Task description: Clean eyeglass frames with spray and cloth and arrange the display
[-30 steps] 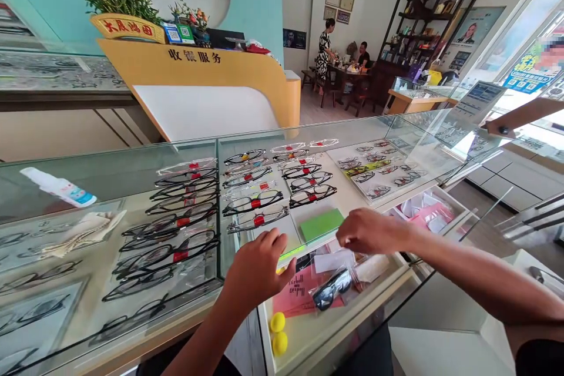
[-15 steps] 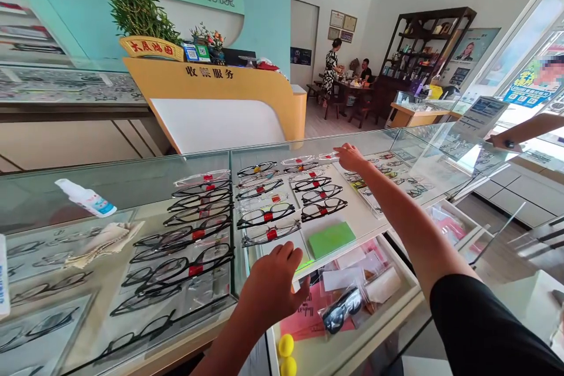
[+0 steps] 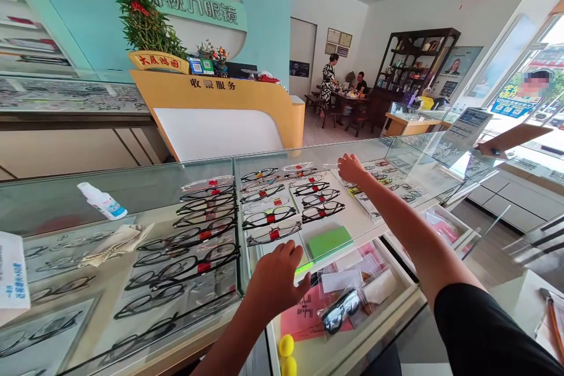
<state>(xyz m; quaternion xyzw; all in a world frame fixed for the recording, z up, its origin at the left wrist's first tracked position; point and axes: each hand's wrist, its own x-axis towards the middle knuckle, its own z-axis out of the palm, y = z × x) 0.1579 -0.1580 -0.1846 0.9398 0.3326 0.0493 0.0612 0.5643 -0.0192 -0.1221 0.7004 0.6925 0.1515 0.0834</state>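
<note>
Rows of eyeglasses with red tags lie in a glass display case in front of me. My right hand reaches to the far side of the case, its fingertips at a clear-framed pair at the end of the back row; the fingers are bent together. Near the front edge, my left hand hovers with fingers curved and thumb apart, holding nothing. Just beyond it lies a green box. Below, an open drawer holds bagged sunglasses and papers.
A white spray bottle, a beige cloth and a white box are on the glass at left. Behind stands a yellow counter. Two people are at a far table. Another forearm shows at right.
The view has shifted slightly. My right hand's fingers have drawn in from a stretched reach at the clear frame. My left hand keeps nearly the same place.
</note>
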